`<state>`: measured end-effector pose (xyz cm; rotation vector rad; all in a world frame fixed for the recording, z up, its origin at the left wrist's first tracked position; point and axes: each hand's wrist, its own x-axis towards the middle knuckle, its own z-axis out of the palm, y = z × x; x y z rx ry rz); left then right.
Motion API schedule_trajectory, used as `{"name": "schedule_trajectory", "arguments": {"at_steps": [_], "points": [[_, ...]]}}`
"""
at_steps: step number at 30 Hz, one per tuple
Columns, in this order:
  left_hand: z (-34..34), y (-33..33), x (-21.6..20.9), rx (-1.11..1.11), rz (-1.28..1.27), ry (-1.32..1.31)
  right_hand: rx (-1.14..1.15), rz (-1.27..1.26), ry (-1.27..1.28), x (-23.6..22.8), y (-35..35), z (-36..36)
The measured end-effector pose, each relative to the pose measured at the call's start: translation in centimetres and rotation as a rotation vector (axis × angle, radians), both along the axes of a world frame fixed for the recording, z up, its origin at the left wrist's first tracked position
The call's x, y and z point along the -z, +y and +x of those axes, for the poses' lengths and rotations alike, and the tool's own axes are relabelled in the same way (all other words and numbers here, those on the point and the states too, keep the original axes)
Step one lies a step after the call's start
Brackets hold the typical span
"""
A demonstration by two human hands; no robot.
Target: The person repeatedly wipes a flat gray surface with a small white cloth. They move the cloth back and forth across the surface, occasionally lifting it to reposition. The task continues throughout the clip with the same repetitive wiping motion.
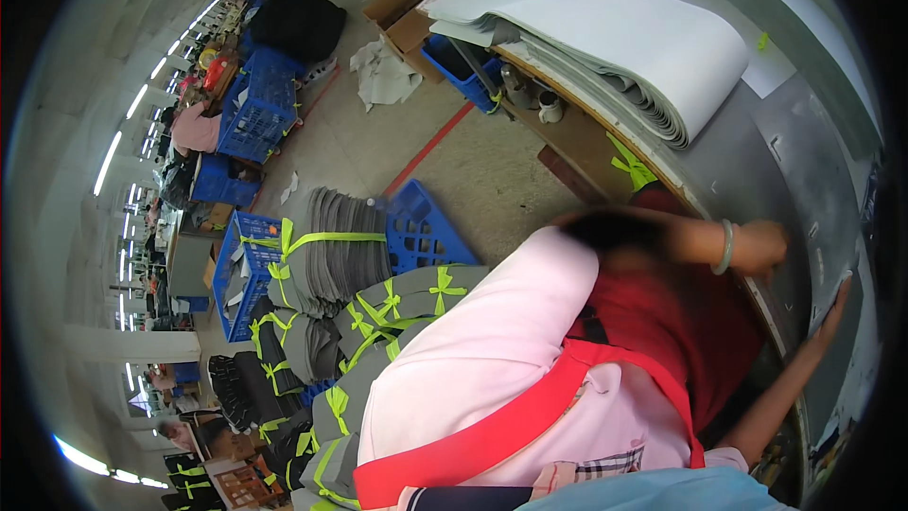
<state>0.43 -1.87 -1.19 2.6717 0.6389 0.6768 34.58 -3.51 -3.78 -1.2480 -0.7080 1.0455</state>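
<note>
My left hand (761, 247), with a pale bangle (726, 248) on its wrist, is closed in a fist over the near edge of the grey worktable (728, 147). Whatever its fingers may hold is hidden. Farther along the table to the right, my right hand (832, 310) lies against the grey surface with its fingers stretched out. Its fingertips are beside a small pale spot on the table, too small to make out. A thick stack of folded white and grey sheets (653, 43) lies on the table, left of my hands.
A red apron (662, 322) covers my front, close to the table edge. Grey bundles (340, 255) tied with yellow-green strips stand behind me, beside blue plastic crates (421, 227). Under the table are a shelf with a cup (550, 109) and a blue bin (463, 71). Another person (196, 128) works far off.
</note>
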Motion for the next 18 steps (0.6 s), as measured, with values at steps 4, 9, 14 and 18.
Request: {"name": "schedule_trajectory", "arguments": {"at_steps": [4, 9, 14, 18], "points": [[-1.3, 0.3, -1.6, 0.053, -0.209, 0.099, 0.006, -0.069, 0.173, -1.3, -0.9, -2.8], [-1.0, 0.3, -1.6, 0.084, -0.128, 0.118, 0.021, -0.036, 0.027, -1.3, -0.7, -2.7], [-1.7, 0.6, -2.2, 0.110, -0.209, 0.108, 0.008, -0.063, 0.070, -1.0, -0.9, -2.6], [-1.5, 1.5, -0.1, 0.181, -0.185, 0.063, 0.002, -0.064, 0.107, -0.5, -0.3, -2.8]]}}
